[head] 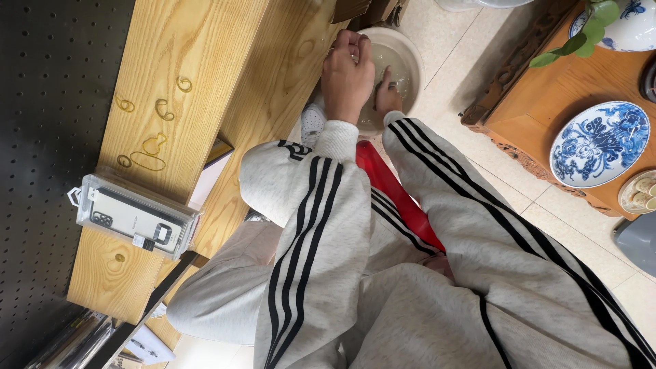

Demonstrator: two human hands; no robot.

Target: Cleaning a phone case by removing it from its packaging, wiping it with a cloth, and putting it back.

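Note:
A round cream basin (408, 60) holding cloudy water stands on the tiled floor, right beside a light wooden shelf unit. Both my hands reach into it from grey sleeves with black stripes. My left hand (347, 72) lies over the basin's near-left side, back up, with its fingers curled down at the far rim; what they touch is hidden. My right hand (388, 96) is mostly hidden beside and under the left one, and one digit of it points into the water. A white shoe (313, 123) shows just below the basin.
The wooden shelf (205, 61) carries small gold rings, a gourd-shaped gold outline (152, 145) and a clear plastic box with a phone case (133, 215). A black pegboard (48, 137) is at the left. A carved wooden table (540, 102) at the right bears a blue-and-white plate (600, 143) and a plant.

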